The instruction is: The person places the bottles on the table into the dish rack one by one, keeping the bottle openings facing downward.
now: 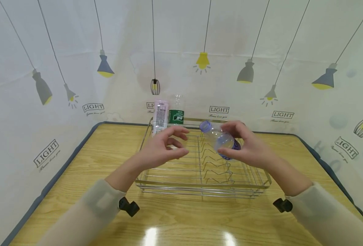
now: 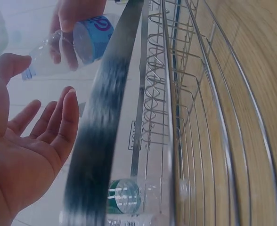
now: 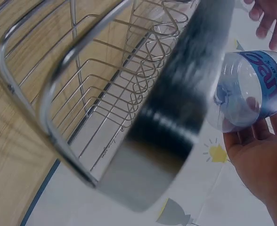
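Note:
My right hand (image 1: pixel 246 143) grips a clear plastic bottle (image 1: pixel 213 133) with a blue label, tilted over the right half of a wire dish rack (image 1: pixel 199 185). Its purple-rimmed neck points up and left, toward my other hand. My left hand (image 1: pixel 161 147) hovers over the rack's left half, fingers loosely bent with nothing between them. In the left wrist view, the thumb tip of that hand overlaps the neck of the bottle (image 2: pixel 93 40). Behind the left hand stand a pink-and-white bottle (image 1: pixel 161 116) and a clear bottle with a green label (image 1: pixel 176 117), both at the rack's back left.
The rack stands on a wood-grain table (image 1: pixel 175 218) and has a flat metal rim with a row of wavy wire dividers (image 1: pixel 216 164) inside. A white curtain (image 1: pixel 181 41) printed with lamps surrounds the table's back and sides.

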`<state>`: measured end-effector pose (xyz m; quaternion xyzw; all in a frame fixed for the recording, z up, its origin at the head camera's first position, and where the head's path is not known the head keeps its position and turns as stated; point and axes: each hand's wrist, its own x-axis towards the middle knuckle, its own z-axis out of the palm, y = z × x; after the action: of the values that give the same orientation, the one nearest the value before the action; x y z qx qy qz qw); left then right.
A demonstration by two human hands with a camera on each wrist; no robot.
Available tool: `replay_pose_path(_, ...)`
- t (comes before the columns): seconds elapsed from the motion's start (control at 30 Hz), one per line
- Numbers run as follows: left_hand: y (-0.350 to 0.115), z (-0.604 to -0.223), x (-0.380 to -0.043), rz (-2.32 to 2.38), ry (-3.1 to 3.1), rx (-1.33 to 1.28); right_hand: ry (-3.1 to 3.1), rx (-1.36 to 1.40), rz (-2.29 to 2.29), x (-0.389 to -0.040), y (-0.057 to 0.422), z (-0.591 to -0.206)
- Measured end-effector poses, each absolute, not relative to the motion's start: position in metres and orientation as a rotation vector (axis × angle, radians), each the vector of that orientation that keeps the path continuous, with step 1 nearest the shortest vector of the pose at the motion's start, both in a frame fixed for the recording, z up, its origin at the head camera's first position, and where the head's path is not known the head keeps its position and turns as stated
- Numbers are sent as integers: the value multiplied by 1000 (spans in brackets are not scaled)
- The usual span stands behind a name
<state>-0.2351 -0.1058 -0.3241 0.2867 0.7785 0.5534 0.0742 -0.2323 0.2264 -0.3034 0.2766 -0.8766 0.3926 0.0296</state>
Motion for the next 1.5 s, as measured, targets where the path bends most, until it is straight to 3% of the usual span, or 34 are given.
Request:
replay_pose_path(0.33,-83,-319,-241,1639,2261,913,-2696,1032,1181,-233,216,-307)
replay_pose_path(0.93,-79,-325,-239,1505,2409,1018,-2720,1040,1189,-233,199,-308)
replay_pose_path(1.5,-106,-340,-240,1696,2353,751,-2699,934,1334,-243,218,-315)
